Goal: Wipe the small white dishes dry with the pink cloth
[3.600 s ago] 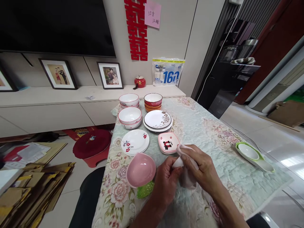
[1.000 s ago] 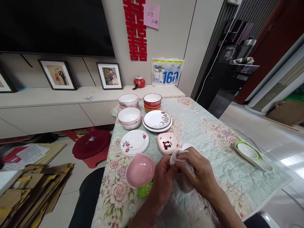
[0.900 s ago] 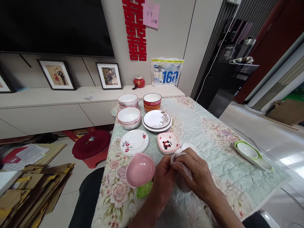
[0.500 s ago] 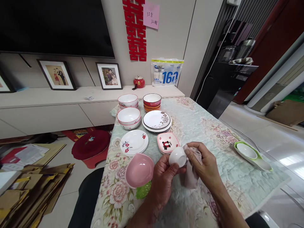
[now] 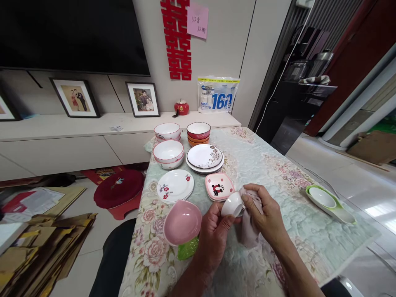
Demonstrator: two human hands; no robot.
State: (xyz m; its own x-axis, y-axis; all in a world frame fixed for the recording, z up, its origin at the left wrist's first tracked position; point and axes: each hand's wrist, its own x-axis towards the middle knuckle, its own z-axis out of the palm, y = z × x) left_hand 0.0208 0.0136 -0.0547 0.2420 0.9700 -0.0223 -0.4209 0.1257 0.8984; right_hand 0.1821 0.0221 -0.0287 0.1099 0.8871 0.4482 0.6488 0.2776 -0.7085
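Between my hands is a small white bowl (image 5: 231, 205), tilted with its underside partly toward me. My left hand (image 5: 214, 233) grips it by the left rim, thumb on the outside. A pale pinkish-grey cloth (image 5: 249, 229) is bunched in my right hand (image 5: 262, 210), whose fingers press it against the bowl's right edge. Just beyond lies a stack of square pink cat dishes (image 5: 220, 185). A pink strawberry-shaped bowl (image 5: 182, 222) with a green leaf rests left of my left hand.
White flowered plates (image 5: 175, 185), brown-patterned plates (image 5: 204, 156), red-rimmed bowls (image 5: 168, 153) and a stack of red and orange bowls (image 5: 198, 133) stand toward the back. A green-edged long dish (image 5: 343, 215) holding a small white bowl (image 5: 321, 197) lies at the right. A flowered cloth covers the table (image 5: 253, 161).
The white bowl has turned a little in my left hand, showing more of its side. The cloth in my right hand has shifted slightly against it.
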